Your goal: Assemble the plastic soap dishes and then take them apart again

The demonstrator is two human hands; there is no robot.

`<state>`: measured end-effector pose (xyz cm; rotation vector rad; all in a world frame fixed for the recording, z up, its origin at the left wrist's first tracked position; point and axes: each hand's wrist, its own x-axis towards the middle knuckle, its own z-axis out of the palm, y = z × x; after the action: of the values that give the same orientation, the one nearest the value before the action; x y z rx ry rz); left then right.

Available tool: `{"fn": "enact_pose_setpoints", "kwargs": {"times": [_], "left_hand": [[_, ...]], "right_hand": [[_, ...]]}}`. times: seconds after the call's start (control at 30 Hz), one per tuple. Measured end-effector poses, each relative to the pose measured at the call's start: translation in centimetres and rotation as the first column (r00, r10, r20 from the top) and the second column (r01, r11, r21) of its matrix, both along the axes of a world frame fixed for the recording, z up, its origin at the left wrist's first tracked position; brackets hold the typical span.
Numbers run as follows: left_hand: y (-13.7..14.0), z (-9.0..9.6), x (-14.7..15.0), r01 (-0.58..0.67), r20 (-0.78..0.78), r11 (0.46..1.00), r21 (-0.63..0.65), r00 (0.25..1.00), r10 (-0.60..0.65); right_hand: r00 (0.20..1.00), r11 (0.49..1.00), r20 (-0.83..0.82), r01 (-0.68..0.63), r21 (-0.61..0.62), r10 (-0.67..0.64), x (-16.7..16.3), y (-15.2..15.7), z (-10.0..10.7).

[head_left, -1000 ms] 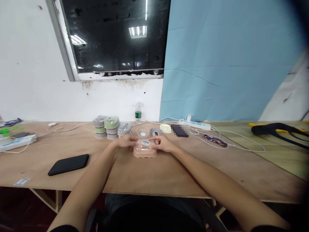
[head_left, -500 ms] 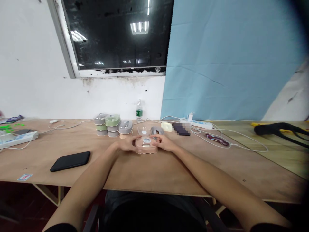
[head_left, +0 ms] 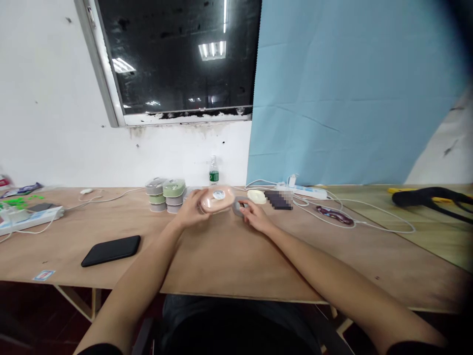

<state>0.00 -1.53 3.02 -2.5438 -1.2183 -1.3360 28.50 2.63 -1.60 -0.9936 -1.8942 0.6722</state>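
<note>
Pink box [head_left: 216, 200] in the left fingers [head_left: 201, 216]

The lidded box [head_left: 212, 202] is peach-pink, its round label [head_left: 219, 195] white and bluish; the container [head_left: 236, 209] looks grey, though blur makes that uncertain; the stacked boxes [head_left: 173, 193] are grey and green; the bottle label [head_left: 214, 176] green; the tabletop [head_left: 229, 261] brown; the wall sheet [head_left: 343, 88] light blue.

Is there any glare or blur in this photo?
In the head view, lamp reflections glare in the dark window; in the head view, the pink box shows a sheen; in the head view, the upper right corner looks dark and smeared, and pixelation hides part of a dark object.
</note>
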Motion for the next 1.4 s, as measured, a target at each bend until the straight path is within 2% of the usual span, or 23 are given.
{"fn": "enact_pose_setpoints", "kwargs": {"times": [0.07, 0.13, 0.2, 0.3, 0.47, 0.63, 0.7, 0.8, 0.93, 1.03, 1.1, 1.2, 1.3, 1.4], "left_hand": [[0.2, 0.2, -0.5, -0.128, 0.11, 0.987, 0.097, 0.987, 0.117], [0.5, 0.1, -0.9, -0.292, 0.213, 0.946, 0.139, 0.942, 0.26], [0.9, -0.1, -1.3, -0.441, 0.26, 0.889, 0.121, 0.879, 0.4], [1.5, -0.7, -1.8, -0.591, 0.222, 0.804, 0.069, 0.795, 0.565], [2.2, -1.1, -1.8, -0.724, 0.157, 0.686, 0.071, 0.688, 0.709], [2.7, -1.0, -1.4, -0.739, 0.138, 0.666, 0.098, 0.673, 0.726], [2.7, -1.1, -1.3, -0.723, 0.145, 0.681, 0.119, 0.691, 0.708], [2.0, -1.3, -0.7, -0.627, 0.141, 0.751, 0.209, 0.779, 0.611], [0.5, -1.6, 1.6, -0.339, -0.018, 0.897, 0.285, 0.933, 0.358], [-0.5, -2.3, 3.9, -0.089, -0.241, 0.981, 0.171, 0.962, 0.13], [-0.9, -2.9, 5.1, 0.014, -0.37, 0.999, 0.043, 0.929, 0.003], [-0.9, -4.0, 5.9, 0.066, -0.467, 0.988, -0.138, 0.876, -0.124], [-0.3, -4.7, 5.6, 0.055, -0.479, 0.965, -0.256, 0.86, -0.176], [0.2, -4.7, 4.9, 0.054, -0.468, 0.956, -0.288, 0.863, -0.19]], "right_hand": [[1.0, 1.0, 0.02, 0.012, 0.009, -0.012, 0.0, 0.1, -0.1], [0.999, 0.999, 0.039, 0.018, 0.027, -0.019, -0.1, 0.4, -0.5], [0.998, 0.999, 0.057, 0.019, 0.045, -0.022, -0.2, 0.7, -0.8], [0.996, 0.998, 0.084, 0.014, 0.06, -0.019, -0.2, 1.1, -1.1], [0.99, 0.996, 0.141, -0.005, 0.095, -0.009, -0.2, 1.2, -1.2], [0.983, 0.989, 0.177, 0.02, 0.145, -0.046, -0.2, 1.1, -0.9], [0.973, 0.978, 0.194, 0.087, 0.189, -0.124, -0.1, 1.0, -0.6], [0.931, 0.927, 0.219, 0.222, 0.301, -0.294, 0.2, 1.0, 0.0], [0.866, 0.854, 0.225, 0.339, 0.394, -0.447, 0.8, 1.6, 0.0], [0.838, 0.855, 0.265, 0.373, 0.362, -0.477, 1.4, 2.5, -0.6], [0.819, 0.849, 0.283, 0.395, 0.352, -0.499, 1.9, 3.2, -1.0], [0.785, 0.836, 0.322, 0.421, 0.351, -0.53, 2.7, 4.5, -1.3], [0.731, 0.848, 0.43, 0.434, 0.304, -0.529, 3.5, 5.9, -1.5], [0.698, 0.87, 0.52, 0.422, 0.255, -0.491, 3.8, 6.8, -2.0]]}}
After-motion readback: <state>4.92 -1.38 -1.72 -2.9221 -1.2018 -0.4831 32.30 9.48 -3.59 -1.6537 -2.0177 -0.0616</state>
